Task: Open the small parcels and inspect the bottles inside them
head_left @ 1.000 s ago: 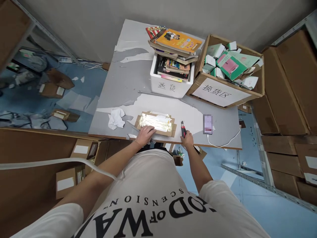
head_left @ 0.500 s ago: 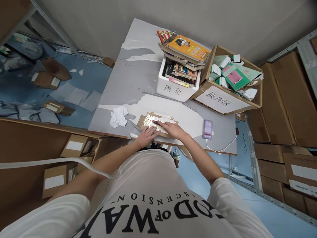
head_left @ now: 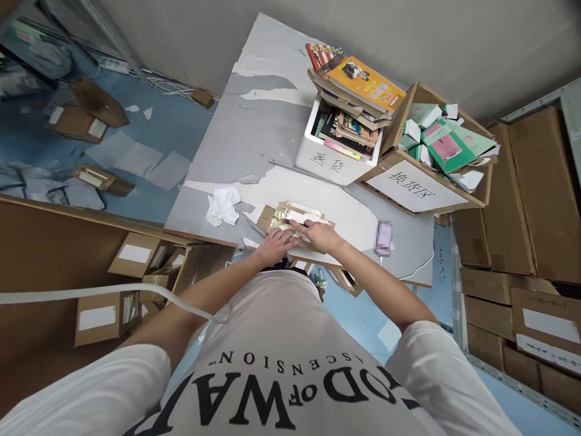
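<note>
A small flat cardboard box point(head_left: 267, 219) with shiny tape and a white label lies near the front edge of the table. My left hand point(head_left: 275, 245) rests flat on the box's near left part, fingers stretched out and holding nothing. My right hand point(head_left: 320, 235) is closed around a slim red-and-black utility knife point(head_left: 285, 221), its front end pointing left over the taped top; most of the knife is hidden by my fingers. Left of the box lies a crumpled white paper point(head_left: 223, 205).
A white bin point(head_left: 329, 165) piled with books and a cardboard carton point(head_left: 417, 184) of small boxes stand at the back right. A phone point(head_left: 384, 238) with a white cable lies to the right. Boxes fill a large carton point(head_left: 45, 254) at left and shelves point(head_left: 490, 303) at right.
The camera view has shifted slightly. My right hand has moved a little over the box with the knife, while my left hand stays on the box's near side.
</note>
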### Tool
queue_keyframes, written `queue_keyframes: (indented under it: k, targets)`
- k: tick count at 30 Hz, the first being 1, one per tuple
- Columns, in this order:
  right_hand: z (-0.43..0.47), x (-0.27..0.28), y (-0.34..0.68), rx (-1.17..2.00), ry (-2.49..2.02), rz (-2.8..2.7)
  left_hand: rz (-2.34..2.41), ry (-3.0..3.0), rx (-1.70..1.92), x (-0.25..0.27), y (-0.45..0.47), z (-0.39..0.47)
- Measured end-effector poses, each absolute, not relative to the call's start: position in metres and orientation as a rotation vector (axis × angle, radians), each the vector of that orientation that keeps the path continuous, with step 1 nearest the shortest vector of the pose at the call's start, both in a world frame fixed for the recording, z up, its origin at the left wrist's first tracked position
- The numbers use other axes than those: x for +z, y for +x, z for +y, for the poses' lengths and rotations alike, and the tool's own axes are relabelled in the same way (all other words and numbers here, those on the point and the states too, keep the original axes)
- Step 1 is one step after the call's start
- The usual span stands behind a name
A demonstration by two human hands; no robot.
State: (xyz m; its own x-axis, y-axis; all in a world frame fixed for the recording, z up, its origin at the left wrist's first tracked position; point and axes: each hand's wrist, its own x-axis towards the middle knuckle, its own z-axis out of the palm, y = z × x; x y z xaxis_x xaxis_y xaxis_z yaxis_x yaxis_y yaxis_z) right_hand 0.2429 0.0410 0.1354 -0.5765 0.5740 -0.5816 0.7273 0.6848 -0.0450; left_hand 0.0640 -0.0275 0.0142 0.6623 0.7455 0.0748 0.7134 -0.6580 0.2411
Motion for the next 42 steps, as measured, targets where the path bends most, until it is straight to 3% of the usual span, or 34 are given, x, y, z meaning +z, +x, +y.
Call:
queue_keyframes:
  k: [11,25,28,33,38,42]
  targets:
    - [0.033,0.143,0.276,-0.389,1.049,2.244,1.181,2.646,0.253,0.015,0.065,-0.028]
    - [-0.012,0.17,0.39,-0.462,1.343,2.14,1.235,2.626,0.235,0.016,0.069,-0.029]
    - [-0.025,0.172,0.414,-0.441,1.582,2.195,1.222,2.646,0.231,0.018,0.069,-0.029]
    - [-0.033,0.102,0.428,-0.309,2.327,1.955,1.201,2.604,0.249,0.025,0.069,-0.03]
    - [-0.033,0.0,0.408,-0.508,2.449,1.713,1.174,2.58,0.192,0.036,0.069,-0.033]
    - [-0.042,-0.033,0.403,-0.579,2.519,1.824,1.151,2.479,0.268,0.038,0.064,-0.033]
